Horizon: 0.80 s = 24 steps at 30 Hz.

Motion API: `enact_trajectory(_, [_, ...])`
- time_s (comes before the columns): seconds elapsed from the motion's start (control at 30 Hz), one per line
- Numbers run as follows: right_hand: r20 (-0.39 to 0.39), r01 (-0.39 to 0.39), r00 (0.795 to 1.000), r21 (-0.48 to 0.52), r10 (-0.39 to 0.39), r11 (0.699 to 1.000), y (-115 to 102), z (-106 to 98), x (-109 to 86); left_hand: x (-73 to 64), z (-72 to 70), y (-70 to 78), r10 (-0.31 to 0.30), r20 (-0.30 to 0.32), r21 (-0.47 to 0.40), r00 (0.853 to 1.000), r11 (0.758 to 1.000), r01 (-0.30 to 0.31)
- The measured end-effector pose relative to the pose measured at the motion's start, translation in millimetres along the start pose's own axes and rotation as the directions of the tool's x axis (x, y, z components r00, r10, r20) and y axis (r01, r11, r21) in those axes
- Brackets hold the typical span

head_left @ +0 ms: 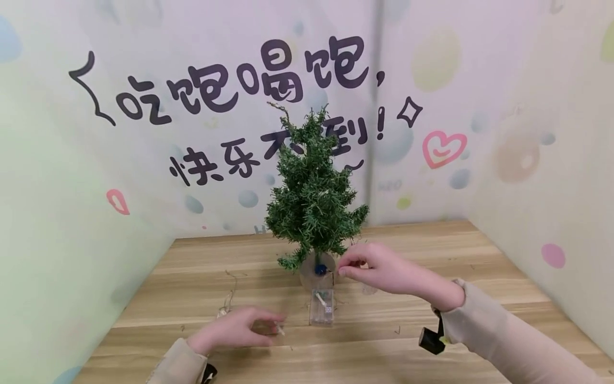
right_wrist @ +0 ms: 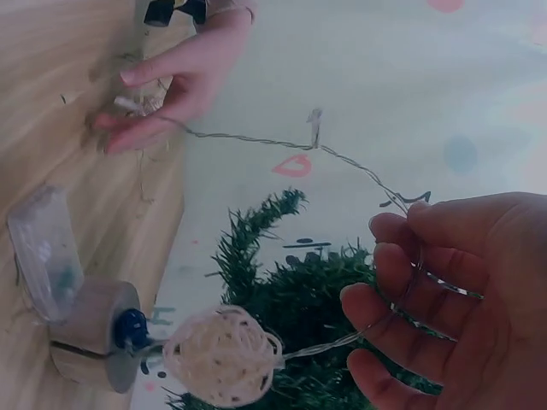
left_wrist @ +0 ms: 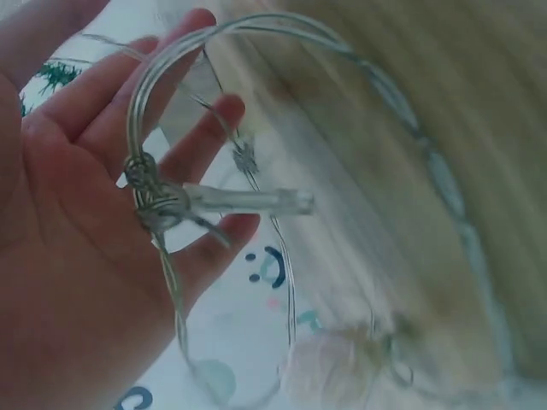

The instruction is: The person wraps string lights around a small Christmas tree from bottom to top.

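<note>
My right hand (head_left: pixel 374 269) pinches a thin, clear twisted light-string wire (right_wrist: pixel 350 164) between thumb and index finger, beside the lower branches of a small artificial Christmas tree (head_left: pixel 314 186). A pale woven ball (right_wrist: pixel 222 354) is on the wire near that hand. From there the wire runs across to my left hand (head_left: pixel 240 328), low over the table at left. In the left wrist view its fingers are spread and fairly straight, and loops of wire with a small clear bulb (left_wrist: pixel 252 201) lie across the palm and fingers. Another pale ball (left_wrist: pixel 325 371) shows blurred below them.
The tree stands on a round wooden base (right_wrist: pixel 94 342) with a blue piece (head_left: pixel 320 269) at its trunk. In front of it lies a clear plastic box (head_left: pixel 321 308). More wire (head_left: pixel 232 285) lies left on the wood-grain table (head_left: pixel 408 341). Printed walls (head_left: pixel 527 106) enclose the back and sides.
</note>
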State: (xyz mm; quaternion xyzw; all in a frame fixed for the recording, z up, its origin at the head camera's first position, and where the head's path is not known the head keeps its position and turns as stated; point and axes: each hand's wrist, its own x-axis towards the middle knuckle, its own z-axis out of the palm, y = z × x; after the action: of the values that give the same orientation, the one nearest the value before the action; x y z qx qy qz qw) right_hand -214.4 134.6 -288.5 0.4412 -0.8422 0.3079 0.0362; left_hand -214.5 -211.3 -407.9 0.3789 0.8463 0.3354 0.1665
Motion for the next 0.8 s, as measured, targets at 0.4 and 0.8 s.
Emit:
enact_trajectory(0.4, [-0.068, -0.060, 0.996, -0.111, 0.052, 0.992, 4, -30, 4.2, -31.9, -76.7, 25.8, -0.080, -0.130, 0.102, 0.988, 0.990, 0.094])
enact_trajectory(0.8, [-0.075, -0.134, 0.989, -0.073, 0.128, 0.988, 9, -61, 14.3, -48.2, -159.1, 73.7, -0.034, -0.363, 0.335, 0.931, 0.928, 0.164])
